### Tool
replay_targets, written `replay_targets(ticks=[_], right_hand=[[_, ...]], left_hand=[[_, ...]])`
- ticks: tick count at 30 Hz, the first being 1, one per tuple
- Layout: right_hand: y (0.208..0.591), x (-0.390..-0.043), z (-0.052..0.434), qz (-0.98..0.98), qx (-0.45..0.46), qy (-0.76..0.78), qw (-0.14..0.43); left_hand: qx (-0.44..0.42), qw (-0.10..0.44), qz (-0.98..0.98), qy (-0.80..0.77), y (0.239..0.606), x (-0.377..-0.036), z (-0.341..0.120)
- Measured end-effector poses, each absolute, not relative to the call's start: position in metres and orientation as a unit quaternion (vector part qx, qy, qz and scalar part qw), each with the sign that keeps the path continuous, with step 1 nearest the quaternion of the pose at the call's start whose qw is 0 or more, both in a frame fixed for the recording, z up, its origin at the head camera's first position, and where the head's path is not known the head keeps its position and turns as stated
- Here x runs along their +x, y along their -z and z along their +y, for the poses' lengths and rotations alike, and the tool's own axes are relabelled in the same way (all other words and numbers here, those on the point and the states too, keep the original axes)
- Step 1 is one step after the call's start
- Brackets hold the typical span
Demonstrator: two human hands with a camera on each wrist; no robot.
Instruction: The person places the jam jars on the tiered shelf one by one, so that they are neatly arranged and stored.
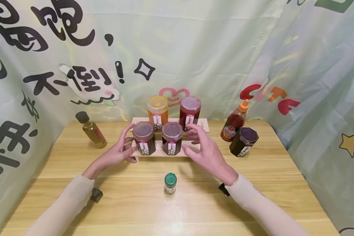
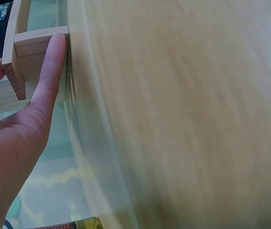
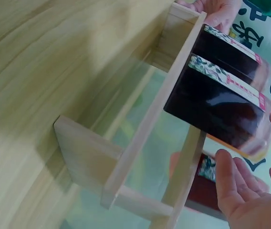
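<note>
A two-step wooden stand (image 1: 165,153) bears two dark jars in front, the left jar (image 1: 143,137) and the right jar (image 1: 172,139). Behind them on the upper step are an orange jar (image 1: 158,109) and a red jar (image 1: 190,113). My left hand (image 1: 118,151) is at the stand's left end. In the left wrist view, one straight finger (image 2: 52,71) lies against the wooden leg and another digit touches the step's end. My right hand (image 1: 207,152), fingers spread and loosely bent, is beside the right front jar, apart from it in the right wrist view.
A small green-capped shaker (image 1: 170,183) stands on the table (image 1: 129,203) in front of the stand. To the left is an oil bottle (image 1: 92,131). On the right are a red sauce bottle (image 1: 233,123) and another dark jar (image 1: 243,142). A printed curtain (image 1: 194,49) hangs behind.
</note>
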State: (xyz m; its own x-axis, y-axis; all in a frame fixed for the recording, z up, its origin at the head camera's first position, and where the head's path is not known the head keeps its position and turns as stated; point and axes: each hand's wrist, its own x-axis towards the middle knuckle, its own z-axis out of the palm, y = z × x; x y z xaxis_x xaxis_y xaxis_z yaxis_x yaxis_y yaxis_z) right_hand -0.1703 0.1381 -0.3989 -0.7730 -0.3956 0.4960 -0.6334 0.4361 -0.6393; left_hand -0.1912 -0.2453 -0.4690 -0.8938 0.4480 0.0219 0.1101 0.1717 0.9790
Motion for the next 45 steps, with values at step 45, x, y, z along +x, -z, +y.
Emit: replay_targets(ticks=[45], right_hand=[[0.423,-0.185,0.356,-0.821,0.216,-0.514,0.125]], left_hand=[[0.18,0.133,0.757,-0.613,0.47,-0.191,-0.244]])
